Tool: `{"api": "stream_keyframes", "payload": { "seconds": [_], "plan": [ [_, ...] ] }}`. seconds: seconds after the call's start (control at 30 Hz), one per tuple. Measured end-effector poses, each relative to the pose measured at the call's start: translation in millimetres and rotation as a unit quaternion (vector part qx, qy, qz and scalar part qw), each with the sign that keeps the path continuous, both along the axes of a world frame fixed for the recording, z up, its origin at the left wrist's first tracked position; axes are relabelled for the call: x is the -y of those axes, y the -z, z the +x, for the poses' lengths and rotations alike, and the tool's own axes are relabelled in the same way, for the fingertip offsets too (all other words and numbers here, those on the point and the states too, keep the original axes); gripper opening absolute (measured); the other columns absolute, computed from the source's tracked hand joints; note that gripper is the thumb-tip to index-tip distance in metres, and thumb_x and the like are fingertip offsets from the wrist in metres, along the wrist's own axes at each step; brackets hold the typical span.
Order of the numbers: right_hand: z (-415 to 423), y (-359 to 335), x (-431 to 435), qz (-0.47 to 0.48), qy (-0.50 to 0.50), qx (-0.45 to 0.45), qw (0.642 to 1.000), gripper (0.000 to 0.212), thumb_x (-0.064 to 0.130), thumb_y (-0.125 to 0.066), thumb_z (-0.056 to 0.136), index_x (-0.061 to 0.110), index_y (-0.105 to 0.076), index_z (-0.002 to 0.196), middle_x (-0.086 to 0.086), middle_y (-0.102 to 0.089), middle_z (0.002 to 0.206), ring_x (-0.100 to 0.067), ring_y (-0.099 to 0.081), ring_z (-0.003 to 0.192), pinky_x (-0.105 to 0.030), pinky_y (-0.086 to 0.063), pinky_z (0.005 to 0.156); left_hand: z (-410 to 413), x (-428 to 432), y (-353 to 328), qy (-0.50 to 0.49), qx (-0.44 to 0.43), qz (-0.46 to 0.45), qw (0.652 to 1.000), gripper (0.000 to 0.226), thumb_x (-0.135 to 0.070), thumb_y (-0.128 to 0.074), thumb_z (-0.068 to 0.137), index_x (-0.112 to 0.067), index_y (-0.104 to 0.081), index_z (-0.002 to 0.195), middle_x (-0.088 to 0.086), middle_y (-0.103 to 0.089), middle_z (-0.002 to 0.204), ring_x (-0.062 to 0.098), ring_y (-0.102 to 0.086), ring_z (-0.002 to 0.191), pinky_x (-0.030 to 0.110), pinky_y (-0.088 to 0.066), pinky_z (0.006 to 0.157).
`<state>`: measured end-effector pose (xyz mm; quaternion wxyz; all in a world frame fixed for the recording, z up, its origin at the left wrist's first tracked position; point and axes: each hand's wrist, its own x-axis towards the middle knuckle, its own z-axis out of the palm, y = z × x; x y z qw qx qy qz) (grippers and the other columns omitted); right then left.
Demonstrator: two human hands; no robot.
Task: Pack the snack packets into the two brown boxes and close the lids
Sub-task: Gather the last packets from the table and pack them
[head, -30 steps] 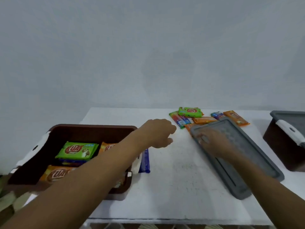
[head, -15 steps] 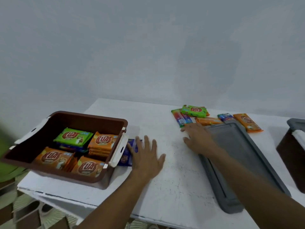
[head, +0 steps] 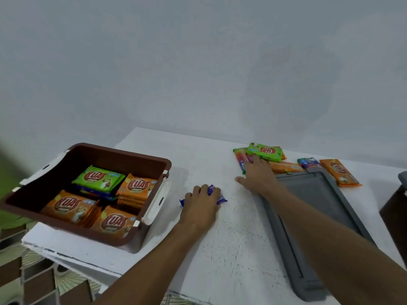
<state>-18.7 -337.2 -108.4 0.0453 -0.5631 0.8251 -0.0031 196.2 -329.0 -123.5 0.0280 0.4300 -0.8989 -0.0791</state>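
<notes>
An open brown box (head: pixel 123 151) stands at the table's left, holding green and orange snack packets (head: pixel 99 179). On the table to the right of the box, my left hand (head: pixel 201 205) grips a blue packet (head: pixel 222 198) whose ends stick out from under my fingers. My right hand (head: pixel 256 175) lies flat with straight fingers at the far side, touching a multi-coloured packet (head: pixel 240 160) just below a green packet (head: pixel 265 151). Beside them lie an orange packet (head: pixel 286 167), a small blue packet (head: pixel 309 162) and another orange packet (head: pixel 339 172).
A grey lid (head: pixel 317 194) lies flat on the table under my right forearm. A second brown box (head: pixel 394 214) with a grey lid on it shows partly at the right edge. The white table's front-left corner (head: pixel 44 245) juts over a patterned floor.
My left hand moved onto the blue packet beside the box, closed round it and drew it rightward. My right hand reached farther to the loose packets. The camera tilted down.
</notes>
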Motion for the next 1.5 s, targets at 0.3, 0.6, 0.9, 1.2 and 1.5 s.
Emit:
{"api": "stream_keyframes", "payload": {
  "seconds": [0.3, 0.6, 0.9, 1.2, 1.5],
  "plan": [
    [-2, -4, 11, -0.074, 0.004, 0.037, 0.997, 0.052, 0.042, -0.061, 0.09, 0.015, -0.047, 0.131, -0.015, -0.053, 0.129, -0.032, -0.057, 0.109, -0.042, -0.051, 0.088, -17, 19, -67, -0.152, -0.319, 0.204, 0.913, 0.037, -0.036, -0.025, 0.104, -0.012, -0.053, 0.101, 0.014, -0.063, 0.1, 0.026, -0.063, 0.085, 0.04, -0.055, 0.075],
    [13, -12, 5, -0.069, -0.002, 0.037, 0.997, 0.054, 0.03, -0.043, 0.093, 0.024, -0.024, 0.143, -0.014, -0.057, 0.114, -0.031, -0.059, 0.097, -0.039, -0.05, 0.076, -15, 33, -131, -0.176, -0.412, 0.481, 0.753, 0.042, -0.037, -0.03, 0.103, -0.008, -0.061, 0.103, 0.019, -0.073, 0.097, 0.026, -0.07, 0.074, 0.036, -0.059, 0.066],
    [2, -28, -13, -0.197, 0.034, 0.345, 0.917, 0.037, 0.005, -0.037, 0.099, 0.01, -0.073, 0.096, -0.011, -0.068, 0.111, -0.014, -0.063, 0.088, -0.017, -0.049, 0.069, 27, 68, -162, -0.125, -0.399, 0.425, 0.802, 0.039, -0.038, -0.039, 0.102, -0.008, -0.059, 0.117, 0.017, -0.073, 0.101, 0.027, -0.071, 0.08, 0.037, -0.059, 0.067],
    [73, -62, -6, -0.231, 0.071, 0.561, 0.792, 0.038, 0.003, -0.071, 0.085, 0.018, -0.048, 0.111, -0.017, -0.072, 0.096, -0.027, -0.072, 0.077, -0.033, -0.057, 0.057, 114, 109, -171, 0.014, -0.366, 0.399, 0.841, 0.016, -0.014, -0.054, 0.098, -0.005, -0.057, 0.111, 0.021, -0.072, 0.098, 0.038, -0.072, 0.085, 0.045, -0.059, 0.069],
    [184, -153, 14, -0.183, 0.063, 0.56, 0.805, 0.026, 0.0, -0.051, 0.089, 0.022, -0.062, 0.097, -0.003, -0.073, 0.081, -0.015, -0.069, 0.071, -0.031, -0.055, 0.068, 216, 184, -166, 0.136, -0.113, 0.32, 0.931, 0.009, -0.023, -0.059, 0.096, -0.018, -0.059, 0.103, 0.005, -0.073, 0.096, 0.029, -0.072, 0.083, 0.042, -0.056, 0.071]
  ]
}}
